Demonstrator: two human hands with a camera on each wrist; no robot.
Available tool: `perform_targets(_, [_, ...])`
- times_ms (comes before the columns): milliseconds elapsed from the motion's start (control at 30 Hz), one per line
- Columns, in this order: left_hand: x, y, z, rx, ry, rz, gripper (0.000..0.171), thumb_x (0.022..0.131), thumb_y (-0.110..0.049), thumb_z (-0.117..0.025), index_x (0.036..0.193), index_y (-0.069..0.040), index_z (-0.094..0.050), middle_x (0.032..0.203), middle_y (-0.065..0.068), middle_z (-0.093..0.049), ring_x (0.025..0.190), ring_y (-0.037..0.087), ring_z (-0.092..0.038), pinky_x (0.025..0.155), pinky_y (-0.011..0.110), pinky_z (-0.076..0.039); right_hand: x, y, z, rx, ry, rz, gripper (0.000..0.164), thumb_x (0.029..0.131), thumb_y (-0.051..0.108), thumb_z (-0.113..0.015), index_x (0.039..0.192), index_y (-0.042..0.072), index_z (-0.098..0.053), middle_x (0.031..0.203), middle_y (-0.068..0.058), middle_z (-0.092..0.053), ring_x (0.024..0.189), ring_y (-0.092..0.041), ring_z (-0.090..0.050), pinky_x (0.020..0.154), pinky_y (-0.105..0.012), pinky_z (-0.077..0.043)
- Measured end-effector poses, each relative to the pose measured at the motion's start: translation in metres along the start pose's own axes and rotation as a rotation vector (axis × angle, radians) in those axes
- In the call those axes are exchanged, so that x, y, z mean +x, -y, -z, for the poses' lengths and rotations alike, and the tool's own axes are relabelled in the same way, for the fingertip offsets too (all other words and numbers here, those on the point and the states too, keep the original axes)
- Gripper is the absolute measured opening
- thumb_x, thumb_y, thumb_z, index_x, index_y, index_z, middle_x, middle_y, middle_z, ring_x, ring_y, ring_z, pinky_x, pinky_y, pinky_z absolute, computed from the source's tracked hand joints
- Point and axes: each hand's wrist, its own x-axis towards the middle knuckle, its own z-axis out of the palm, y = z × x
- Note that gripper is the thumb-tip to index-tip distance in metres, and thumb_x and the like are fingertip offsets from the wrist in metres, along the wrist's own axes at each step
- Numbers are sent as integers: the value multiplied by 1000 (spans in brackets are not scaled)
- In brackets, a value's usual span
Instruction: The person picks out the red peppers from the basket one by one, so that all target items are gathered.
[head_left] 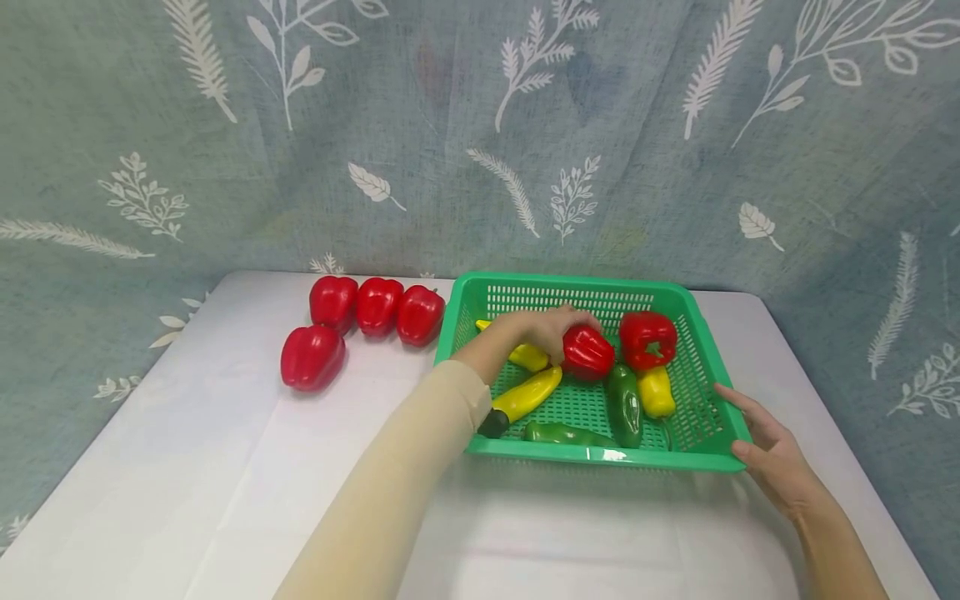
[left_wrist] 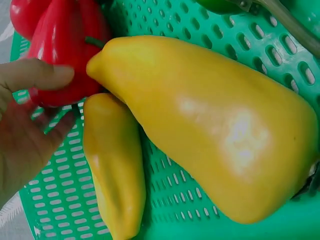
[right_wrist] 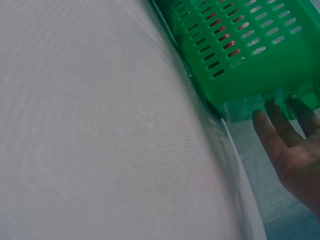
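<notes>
My left hand point(head_left: 543, 329) reaches into a green plastic basket point(head_left: 585, 283) and grips a red bell pepper point(head_left: 588, 354). In the left wrist view the thumb lies on the pepper's red side point(left_wrist: 62, 45), while the other fingers are partly hidden beyond it. Close to this hand are a long yellow vegetable point(head_left: 531, 393) with a dark end and a yellow pepper point(left_wrist: 114, 165). My right hand point(head_left: 776, 458) touches the basket's right rim near the front corner, thumb and forefinger apart. Its fingers point(right_wrist: 270, 135) look fairly straight against the basket in the right wrist view.
Another red bell pepper point(head_left: 648, 340), a small yellow pepper point(head_left: 656, 392) and green peppers point(head_left: 624, 404) lie in the basket. Several red bell peppers point(head_left: 378, 307) stand left of it on the white table point(head_left: 187, 433). A patterned curtain point(head_left: 435, 167) hangs behind.
</notes>
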Motion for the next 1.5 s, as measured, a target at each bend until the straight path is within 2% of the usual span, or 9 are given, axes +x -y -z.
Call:
perform_targets(167, [2,0,-3,-70,28,-81,79,72,21,-58,134,-28,-48,138,-1,-39,120,20,-41,93,28,-46,0,0,1,1,-1,9,59,93,5,-52,148,16,-32,142,18,-34,118,3,-47,86,-15,-47])
perform_targets(267, [5,0,-3,-23,-24,-119,78,75,18,-60,140,-22,-43,142,1,-40,128,20,-39,103,33,-40,0,0,1,1,1,12,59,93,5,-52,148,16,-32,141,18,-34,118,3,-47,87,-15,-47])
perform_targets(433, [9,3,-2,79,-145,-97,79,79,2,-70,147,-13,-31,149,5,-36,137,20,-33,112,33,-30,0,0,3,3,0,11,59,94,7,-52,148,16,-32,142,17,-33,119,3,-46,87,-14,-46])
perform_targets(533, [9,4,-2,42,-146,-79,78,80,-5,-72,147,-11,-31,149,5,-37,135,19,-36,111,31,-31,-1,-1,3,2,-4,9,59,94,7,-52,148,16,-32,142,16,-32,120,3,-46,88,-14,-46])
perform_targets(700, [9,3,-7,-86,0,-76,88,78,-15,-77,148,-13,-24,146,5,-37,129,21,-39,104,33,-40,-1,-1,3,-12,-20,-7,59,93,9,-54,148,18,-33,140,17,-33,118,4,-47,87,-14,-47])
perform_targets(800, [11,2,-13,-86,29,-80,96,74,-22,-81,148,-13,-19,145,6,-35,128,21,-38,102,34,-42,-1,0,3,-9,-19,-6,59,93,8,-54,148,17,-33,140,17,-33,118,3,-47,87,-15,-47])
perform_targets(967, [13,5,-20,-60,-16,-88,99,73,-26,-82,147,-13,-18,145,5,-34,127,20,-38,99,33,-45,-1,1,1,-2,-7,11,59,94,7,-53,148,16,-32,141,17,-34,116,1,-49,85,-16,-48])
perform_targets(1233, [14,17,-22,-18,-102,-93,98,78,-27,-74,149,-10,-10,146,10,-28,126,22,-38,101,34,-43,-1,1,-2,-41,-28,-9,59,93,7,-53,147,18,-33,139,20,-35,114,3,-50,85,-16,-48])
perform_targets(1500, [16,18,-26,19,-125,-102,104,73,-38,-78,149,-11,-12,147,8,-29,128,21,-37,103,35,-42,-1,1,-2,-41,-33,-10,60,92,9,-56,147,18,-34,139,19,-35,116,3,-48,85,-14,-47])
